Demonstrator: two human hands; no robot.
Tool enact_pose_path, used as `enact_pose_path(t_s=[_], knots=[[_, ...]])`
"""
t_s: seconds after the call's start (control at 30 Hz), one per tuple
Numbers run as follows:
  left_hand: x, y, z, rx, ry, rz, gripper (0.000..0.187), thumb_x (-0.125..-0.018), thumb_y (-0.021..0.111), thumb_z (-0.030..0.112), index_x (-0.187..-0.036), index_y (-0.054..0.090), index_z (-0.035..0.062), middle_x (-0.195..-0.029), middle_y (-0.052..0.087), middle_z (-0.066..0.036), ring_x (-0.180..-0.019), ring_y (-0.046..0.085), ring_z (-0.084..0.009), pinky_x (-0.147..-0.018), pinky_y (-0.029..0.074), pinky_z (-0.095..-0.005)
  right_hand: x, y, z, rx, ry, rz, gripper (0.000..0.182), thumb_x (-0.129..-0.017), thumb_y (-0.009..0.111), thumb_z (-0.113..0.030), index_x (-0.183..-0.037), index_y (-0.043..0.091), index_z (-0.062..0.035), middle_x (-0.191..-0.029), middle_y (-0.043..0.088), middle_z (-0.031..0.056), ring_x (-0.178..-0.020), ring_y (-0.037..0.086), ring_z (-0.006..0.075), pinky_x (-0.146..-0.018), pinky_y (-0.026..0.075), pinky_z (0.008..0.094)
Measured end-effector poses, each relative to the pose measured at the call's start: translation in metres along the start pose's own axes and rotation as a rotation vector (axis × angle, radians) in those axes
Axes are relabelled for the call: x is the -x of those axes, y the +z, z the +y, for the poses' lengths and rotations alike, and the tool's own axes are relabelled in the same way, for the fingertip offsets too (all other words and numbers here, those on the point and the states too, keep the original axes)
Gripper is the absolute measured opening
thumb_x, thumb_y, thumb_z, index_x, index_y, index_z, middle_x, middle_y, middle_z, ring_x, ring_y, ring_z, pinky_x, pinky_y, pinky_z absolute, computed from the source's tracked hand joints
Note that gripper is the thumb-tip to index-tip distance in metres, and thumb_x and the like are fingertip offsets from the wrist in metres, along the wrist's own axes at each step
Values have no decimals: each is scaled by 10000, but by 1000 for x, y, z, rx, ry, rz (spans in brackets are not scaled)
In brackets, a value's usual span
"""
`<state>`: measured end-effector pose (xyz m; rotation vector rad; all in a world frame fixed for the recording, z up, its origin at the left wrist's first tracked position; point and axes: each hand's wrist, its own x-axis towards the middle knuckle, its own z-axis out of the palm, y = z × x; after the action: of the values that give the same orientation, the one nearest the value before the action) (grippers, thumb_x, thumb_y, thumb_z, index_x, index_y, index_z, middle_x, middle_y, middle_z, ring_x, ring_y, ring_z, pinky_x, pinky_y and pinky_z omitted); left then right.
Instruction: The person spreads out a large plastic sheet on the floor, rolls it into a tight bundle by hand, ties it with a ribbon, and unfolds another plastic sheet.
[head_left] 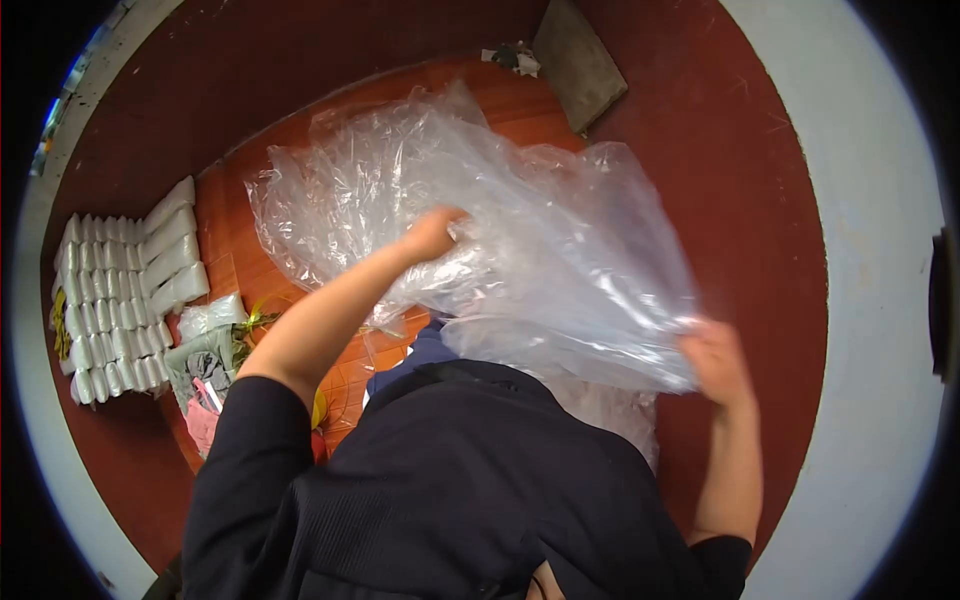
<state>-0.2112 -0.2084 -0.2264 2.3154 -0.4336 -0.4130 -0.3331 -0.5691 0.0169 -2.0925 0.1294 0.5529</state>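
Observation:
A large sheet of clear plastic film [560, 240] spreads out in front of me, crumpled at the far left and pulled smoother toward the right. My left hand [434, 234] is closed on a bunched part near the middle of the film. Out at the right, my right hand [712, 355] grips the film's edge, slightly blurred, and holds it taut. More loose film lies below, partly hidden by the raised sheet and my body. I cannot see whether the film is a bag or a flat sheet.
Several white plastic-wrapped packs [110, 310] are stacked against the left wall. Beside them lie grey and pink cloths [205, 380] and yellow strapping [262, 315]. A grey board [578, 65] leans at the back corner. Dark red walls [740, 190] surround the wooden floor [225, 255].

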Motion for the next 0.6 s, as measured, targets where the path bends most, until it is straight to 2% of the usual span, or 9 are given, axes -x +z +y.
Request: enact_pose_path(t_s=[0.03, 0.07, 0.13, 0.27, 0.37, 0.47, 0.5, 0.53, 0.6], knots=[[-16, -13, -19, -167, -324, 95, 467, -697, 693, 196, -1121, 547, 64, -1101, 536, -193, -1019, 523, -340, -872, 434, -391, 21, -16, -35, -78, -77, 112, 197, -716, 500, -67, -836, 632, 16, -595, 546, -9, -514, 466, 79, -476, 367, 270], [-32, -21, -39, -220, -397, 213, 554, -687, 691, 180, -1196, 491, 93, -1140, 500, -189, -1052, 492, -348, -902, 418, -382, 52, -47, -55, 161, -142, 185, 239, -655, 528, -88, -837, 636, 22, -661, 572, 29, -606, 519, 132, -562, 403, 299], [-60, -35, -56, -325, -329, 262, 633, -652, 721, 220, -1218, 461, 106, -1198, 476, -165, -1098, 465, -327, -916, 400, -396, 156, -103, -48, 185, -145, 683, 407, -631, 544, -145, -990, 611, 33, -1019, 573, 149, -938, 512, 227, -851, 382, 380], [-87, -15, -37, -376, -348, 190, 561, -701, 635, 144, -1234, 463, 175, -1228, 469, -108, -1152, 431, -287, -1001, 285, -479, 338, -186, -64, 880, -31, 1169, 380, -695, 511, -129, -1033, 581, 30, -1051, 568, 166, -953, 528, 251, -861, 394, 370], [-95, 40, -54, -222, -438, 163, 359, -770, 536, 172, -1128, 554, 175, -1135, 555, -65, -1142, 458, -249, -1025, 139, -587, 399, -212, -53, 1147, 343, 1066, 360, -743, 487, -117, -1065, 559, 28, -1076, 563, 178, -965, 540, 269, -868, 403, 363], [-123, 30, -144, 54, -608, 593, 252, -762, 549, 151, -1005, 615, 168, -965, 630, -112, -911, 593, -284, -900, 385, -464, 405, -229, -13, 1209, 701, 746, 340, -791, 463, -105, -1096, 536, 25, -1100, 559, 190, -976, 552, 287, -875, 412, 356], [-122, -2, -182, 280, -441, 872, 258, -760, 541, 115, -1007, 610, 149, -925, 639, -124, -853, 603, -292, -793, 443, -423, 387, -228, 2, 1210, 727, 654, 334, -807, 455, -102, -1107, 529, 25, -1108, 558, 194, -980, 556, 293, -878, 415, 353], [-104, -66, -165, 318, -349, 860, 289, -742, 502, 30, -997, 605, 118, -944, 629, -126, -870, 596, -277, -842, 412, -423, 358, -221, 12, 1205, 712, 593, 327, -823, 447, -98, -1118, 521, 24, -1116, 556, 199, -984, 560, 299, -880, 418, 351], [-44, -135, -116, -225, 13, 829, 317, -726, 453, -21, -1000, 593, 58, -1017, 597, -162, -1035, 530, -289, -936, 343, -425, 276, -191, 8, 1077, 623, 603, 300, -806, 412, -57, -1069, 533, 23, -981, 577, 177, -870, 560, 265, -803, 426, 327]])
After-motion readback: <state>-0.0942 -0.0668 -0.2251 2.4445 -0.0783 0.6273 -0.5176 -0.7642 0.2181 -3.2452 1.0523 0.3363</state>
